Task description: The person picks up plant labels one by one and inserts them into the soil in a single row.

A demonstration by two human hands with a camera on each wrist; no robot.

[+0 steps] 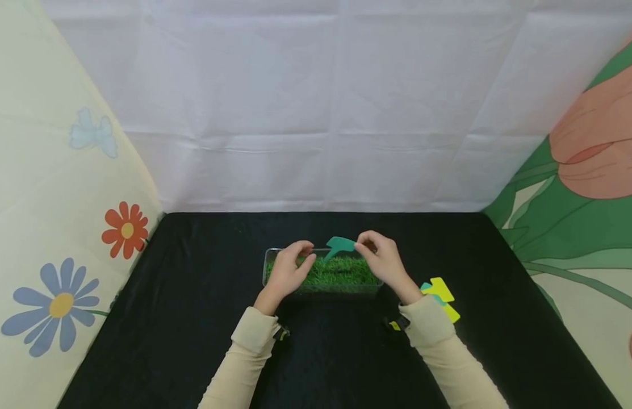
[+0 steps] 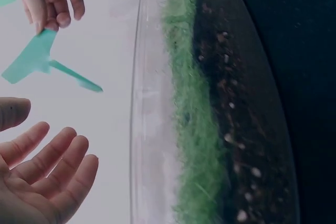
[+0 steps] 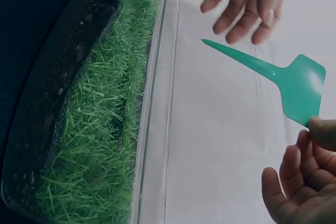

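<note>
A clear rectangular tray [image 1: 268,267] filled with green grass [image 1: 336,272] sits mid-table. Above it my right hand [image 1: 382,257] pinches a teal T-shaped plant tag [image 1: 340,245] by its wide end, the pointed stem aimed toward the left hand. The tag [image 3: 273,72] hangs clear of the grass [image 3: 105,129], held between the thumb and fingers [image 3: 310,145]. My left hand [image 1: 290,267] hovers over the tray's left part with fingers relaxed and holds nothing. The left wrist view has the open fingers [image 2: 47,166] below the tag [image 2: 37,59] and the tray wall [image 2: 152,103].
Yellow and teal tags [image 1: 439,295] lie on the black cloth [image 1: 193,318] right of the tray, beside my right sleeve. White sheeting backs the table; floral fabric walls stand left and right.
</note>
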